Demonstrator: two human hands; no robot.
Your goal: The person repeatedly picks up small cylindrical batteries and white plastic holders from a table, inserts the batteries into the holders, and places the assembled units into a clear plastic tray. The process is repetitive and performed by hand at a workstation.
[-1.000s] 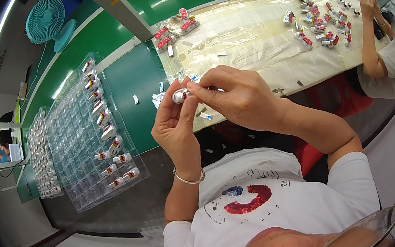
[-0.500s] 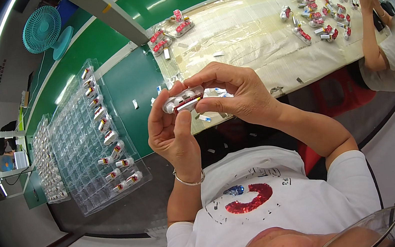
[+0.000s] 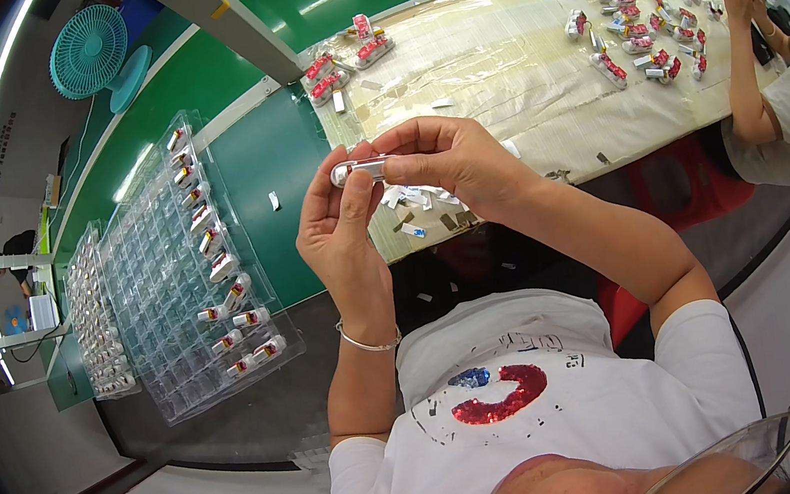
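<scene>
Above the near edge of the bench, both my hands hold a small white oblong plastic casing with a silvery block on its face and a trace of red. My left hand (image 3: 342, 229) pinches the left end of the casing (image 3: 343, 171) between thumb and fingers. At its other end, my right hand (image 3: 458, 159) grips with the thumb in front and the fingers curled over the top. Small paper scraps (image 3: 413, 198) and dark strips lie on the bench just beyond and below my hands.
Left of me, a clear compartment tray (image 3: 158, 321) holds similar pieces along its right side. A fuller tray (image 3: 100, 329) lies beyond. Red-and-white parts (image 3: 325, 77) sit at the back, more (image 3: 632, 30) at right near a co-worker (image 3: 780, 112). A turquoise fan (image 3: 88, 51) stands far left.
The casing has turned in my fingers: its open inside with the red board faced up before, and now the silvery block shows. Both hands have risen slightly.
</scene>
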